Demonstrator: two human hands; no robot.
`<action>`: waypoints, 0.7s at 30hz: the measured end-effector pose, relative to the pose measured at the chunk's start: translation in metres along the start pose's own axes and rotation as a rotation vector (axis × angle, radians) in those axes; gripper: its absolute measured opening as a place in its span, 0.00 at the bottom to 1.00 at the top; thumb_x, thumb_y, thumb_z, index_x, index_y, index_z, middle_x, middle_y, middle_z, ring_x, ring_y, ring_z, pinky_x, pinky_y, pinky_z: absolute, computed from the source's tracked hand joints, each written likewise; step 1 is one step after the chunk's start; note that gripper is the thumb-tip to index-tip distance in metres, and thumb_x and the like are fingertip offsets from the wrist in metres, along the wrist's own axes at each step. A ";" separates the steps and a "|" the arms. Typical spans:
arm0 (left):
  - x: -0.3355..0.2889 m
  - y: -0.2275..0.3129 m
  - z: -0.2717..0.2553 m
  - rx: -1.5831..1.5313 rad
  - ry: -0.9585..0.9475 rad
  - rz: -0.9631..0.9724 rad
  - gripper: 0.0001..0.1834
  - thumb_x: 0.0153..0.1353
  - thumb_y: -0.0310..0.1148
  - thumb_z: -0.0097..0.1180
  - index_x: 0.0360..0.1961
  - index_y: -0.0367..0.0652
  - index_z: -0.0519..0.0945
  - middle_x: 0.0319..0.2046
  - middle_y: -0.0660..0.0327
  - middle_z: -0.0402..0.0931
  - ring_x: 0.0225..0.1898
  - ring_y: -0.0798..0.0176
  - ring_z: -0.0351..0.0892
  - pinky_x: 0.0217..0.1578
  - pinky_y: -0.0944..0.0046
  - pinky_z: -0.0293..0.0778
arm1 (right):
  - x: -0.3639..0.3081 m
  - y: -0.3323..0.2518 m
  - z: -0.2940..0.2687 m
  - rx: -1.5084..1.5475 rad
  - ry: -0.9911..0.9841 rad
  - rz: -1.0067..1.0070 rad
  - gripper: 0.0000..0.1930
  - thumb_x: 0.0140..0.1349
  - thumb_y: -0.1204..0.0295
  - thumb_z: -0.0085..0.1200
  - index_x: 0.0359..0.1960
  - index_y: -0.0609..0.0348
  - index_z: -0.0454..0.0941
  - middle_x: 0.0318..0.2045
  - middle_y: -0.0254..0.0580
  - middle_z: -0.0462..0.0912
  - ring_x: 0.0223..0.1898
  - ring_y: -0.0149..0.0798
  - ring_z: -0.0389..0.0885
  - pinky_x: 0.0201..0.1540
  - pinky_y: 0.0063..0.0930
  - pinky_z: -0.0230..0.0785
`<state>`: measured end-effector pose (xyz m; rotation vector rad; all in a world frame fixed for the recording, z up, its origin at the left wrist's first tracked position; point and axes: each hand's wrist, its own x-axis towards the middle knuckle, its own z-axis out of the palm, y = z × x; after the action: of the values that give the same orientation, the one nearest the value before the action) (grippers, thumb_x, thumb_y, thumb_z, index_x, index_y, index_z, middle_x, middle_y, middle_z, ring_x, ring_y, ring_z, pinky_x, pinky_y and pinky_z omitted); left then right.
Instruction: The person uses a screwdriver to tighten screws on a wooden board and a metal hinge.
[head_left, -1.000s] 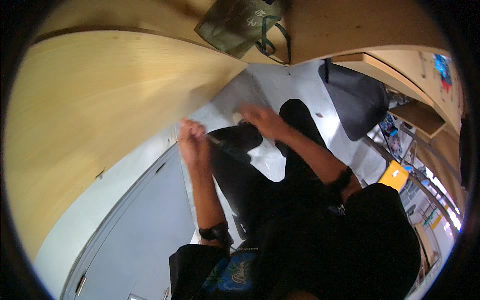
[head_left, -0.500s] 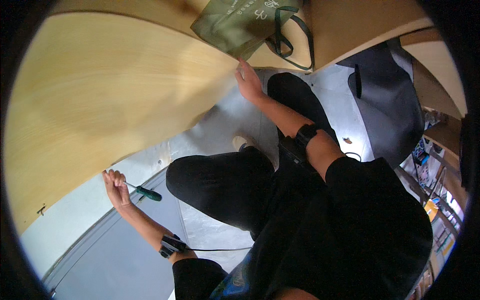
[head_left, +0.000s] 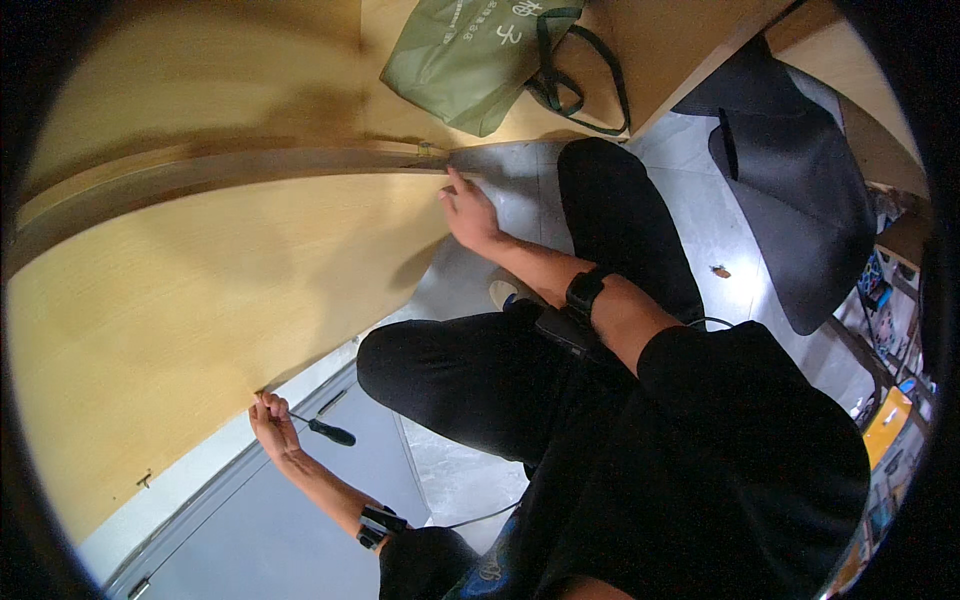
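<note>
A broad, light wooden panel point(head_left: 240, 260) stretches across the left, apart from the cabinet edge behind it. My left hand point(head_left: 275, 428) is closed around the shaft of a screwdriver point(head_left: 332, 432), whose dark green handle sticks out to the right. That hand's fingertips also touch the panel's near edge. At the panel's far right corner, my right hand point(head_left: 470, 212) grips the edge, index finger stretched along it. Part of its grip is hidden. A small metal fitting point(head_left: 144, 480) sits on the panel near its lower left edge.
Behind the panel stands a wooden cabinet point(head_left: 240, 75) holding a green bag point(head_left: 465, 70) with dark straps. Black sheet-like material point(head_left: 790, 190) hangs at the right. Below left is a grey door-like surface point(head_left: 290, 520). My bent legs point(head_left: 450, 390) rest close to the panel over grey floor tiles.
The panel has come away from the cabinet toward me, baring a gap along its far edge. My right hand has moved nearer and slightly left; my left hand has shifted right and nearer with the screwdriver.
</note>
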<state>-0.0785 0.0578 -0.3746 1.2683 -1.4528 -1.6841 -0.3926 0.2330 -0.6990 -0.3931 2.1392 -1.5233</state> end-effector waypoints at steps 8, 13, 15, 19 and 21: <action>-0.009 0.002 0.008 0.076 0.087 0.007 0.08 0.65 0.32 0.46 0.30 0.39 0.69 0.21 0.67 0.63 0.20 0.73 0.55 0.21 0.72 0.54 | 0.030 -0.003 0.059 0.287 -0.026 0.007 0.29 0.61 0.64 0.44 0.62 0.64 0.53 0.57 0.58 0.63 0.57 0.55 0.64 0.58 0.40 0.58; -0.012 0.003 0.027 0.071 0.153 0.038 0.10 0.66 0.31 0.45 0.28 0.38 0.70 0.20 0.65 0.65 0.20 0.72 0.56 0.22 0.72 0.55 | 0.043 -0.011 0.091 0.302 -0.174 0.133 0.35 0.60 0.66 0.47 0.65 0.63 0.44 0.66 0.54 0.47 0.66 0.49 0.49 0.66 0.35 0.46; -0.016 0.003 0.028 0.107 0.204 0.052 0.11 0.66 0.31 0.45 0.27 0.37 0.69 0.21 0.65 0.65 0.20 0.72 0.56 0.22 0.72 0.56 | 0.042 -0.020 0.101 0.284 -0.121 0.127 0.35 0.60 0.66 0.48 0.65 0.62 0.45 0.66 0.53 0.49 0.66 0.49 0.51 0.66 0.35 0.47; -0.015 0.003 0.032 0.181 0.123 0.064 0.10 0.66 0.31 0.45 0.28 0.37 0.70 0.21 0.65 0.67 0.20 0.71 0.59 0.22 0.72 0.59 | 0.038 -0.015 0.096 0.376 -0.045 0.061 0.34 0.56 0.69 0.50 0.64 0.61 0.49 0.61 0.53 0.59 0.62 0.51 0.58 0.62 0.36 0.53; -0.008 -0.001 0.032 0.164 0.170 0.079 0.08 0.65 0.30 0.47 0.31 0.36 0.71 0.22 0.64 0.70 0.22 0.72 0.64 0.22 0.73 0.62 | 0.049 -0.001 0.087 0.310 -0.022 0.076 0.33 0.55 0.71 0.49 0.63 0.61 0.52 0.58 0.54 0.62 0.60 0.52 0.61 0.60 0.37 0.56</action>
<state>-0.1043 0.0783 -0.3744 1.3861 -1.5405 -1.3936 -0.3874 0.1390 -0.7314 -0.2168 1.8382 -1.7602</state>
